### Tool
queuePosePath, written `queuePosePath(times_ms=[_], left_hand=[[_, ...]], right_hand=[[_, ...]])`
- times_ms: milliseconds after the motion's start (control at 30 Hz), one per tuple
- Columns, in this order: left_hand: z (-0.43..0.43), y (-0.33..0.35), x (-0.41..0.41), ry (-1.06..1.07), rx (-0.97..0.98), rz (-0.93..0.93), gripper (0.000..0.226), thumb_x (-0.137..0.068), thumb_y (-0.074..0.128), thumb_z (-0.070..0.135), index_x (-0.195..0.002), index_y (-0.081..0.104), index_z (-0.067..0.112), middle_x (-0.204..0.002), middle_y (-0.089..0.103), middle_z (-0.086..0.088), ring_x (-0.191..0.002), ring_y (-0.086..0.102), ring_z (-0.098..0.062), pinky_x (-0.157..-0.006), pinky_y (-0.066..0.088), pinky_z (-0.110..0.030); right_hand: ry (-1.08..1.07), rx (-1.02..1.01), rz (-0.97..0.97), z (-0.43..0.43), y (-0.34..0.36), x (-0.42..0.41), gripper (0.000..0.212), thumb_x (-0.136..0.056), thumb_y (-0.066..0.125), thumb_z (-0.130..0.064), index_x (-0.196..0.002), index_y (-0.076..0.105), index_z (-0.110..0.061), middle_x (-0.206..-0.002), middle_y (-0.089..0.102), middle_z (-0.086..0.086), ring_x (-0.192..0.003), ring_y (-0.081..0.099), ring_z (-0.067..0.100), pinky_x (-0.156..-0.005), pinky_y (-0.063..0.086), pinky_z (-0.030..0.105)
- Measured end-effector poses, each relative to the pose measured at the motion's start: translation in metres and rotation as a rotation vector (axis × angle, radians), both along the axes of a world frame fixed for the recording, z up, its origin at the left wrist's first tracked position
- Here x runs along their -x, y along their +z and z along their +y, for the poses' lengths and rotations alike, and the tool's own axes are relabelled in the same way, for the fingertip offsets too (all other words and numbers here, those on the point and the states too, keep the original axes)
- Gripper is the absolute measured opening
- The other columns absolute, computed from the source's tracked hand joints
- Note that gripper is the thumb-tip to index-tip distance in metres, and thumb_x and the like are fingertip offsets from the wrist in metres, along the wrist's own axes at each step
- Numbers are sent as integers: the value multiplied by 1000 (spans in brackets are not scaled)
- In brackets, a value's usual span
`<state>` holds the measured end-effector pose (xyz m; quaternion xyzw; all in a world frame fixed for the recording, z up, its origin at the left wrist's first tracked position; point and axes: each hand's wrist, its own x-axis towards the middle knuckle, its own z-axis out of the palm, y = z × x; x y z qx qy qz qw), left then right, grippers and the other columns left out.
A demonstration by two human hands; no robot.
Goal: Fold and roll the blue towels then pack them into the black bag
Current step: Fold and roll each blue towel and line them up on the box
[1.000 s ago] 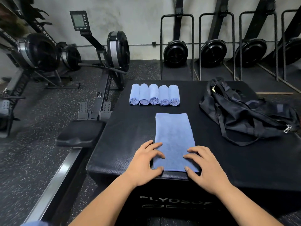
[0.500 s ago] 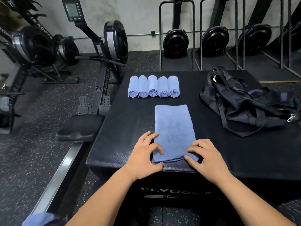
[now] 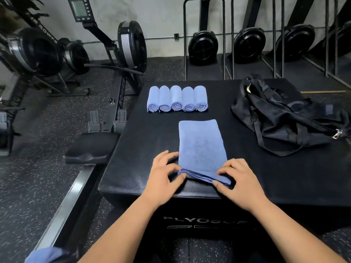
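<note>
While fingers of the left hand and right hand pinch the blue towel, the box reads "PLYOSOF".

Folded towel, near centre: plain blue. Five rolled towels, far: same blue. Bag, right: black. Box: black, pale lettering. Floor, left: dark, white-speckled.

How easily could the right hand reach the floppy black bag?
Probably easily. The right hand pinches the near edge of the folded blue towel, so it must let go first, but only bare black padded box top lies between it and the black fabric bag.
</note>
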<state>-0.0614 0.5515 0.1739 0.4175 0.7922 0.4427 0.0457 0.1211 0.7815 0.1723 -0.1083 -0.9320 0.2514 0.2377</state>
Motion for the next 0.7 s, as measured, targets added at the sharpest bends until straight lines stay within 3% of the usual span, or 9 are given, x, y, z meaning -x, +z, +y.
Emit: queuePosePath(times_ms=[100,300,500,600,700], left_hand=[[1,-2,0,31,6,18,5,-94,78,31,-89,76,31,-148,53,25,-153,23,-9,-122,25,-32],[1,-4,0,120,-14,-9,13,-95,76,32,-83,74,31,-139,58,27,-149,27,-4,-119,28,-29],[3,-6,1,160,-15,-30,14,-93,77,36,-80,74,33,-137,57,28,-149,27,-5,-119,25,-27],[4,-7,0,200,-2,-18,14,-89,80,38,-79,71,35,-136,57,26,-148,27,-4,-119,25,-28],[5,-7,1,216,-11,8,15,-86,83,36,-91,70,38,-136,56,22,-147,28,-6,-118,27,-30]], right_hand=[[2,-80,-1,0,-2,0,38,-77,86,-59,-99,76,-29,-101,55,-18,-108,50,17,-92,48,40],[-179,43,89,0,-2,-2,12,-83,89,-28,-84,78,-25,-84,57,-17,-94,51,14,-75,48,33],[-236,106,52,3,-1,0,16,-85,84,-30,-76,71,-29,-79,57,-15,-92,51,15,-78,43,23],[-272,133,29,4,-1,2,21,-82,86,-28,-72,67,-30,-79,57,-15,-92,49,14,-78,45,26],[-297,140,5,3,1,4,24,-80,86,-28,-71,65,-33,-83,56,-16,-93,47,13,-76,44,25]])
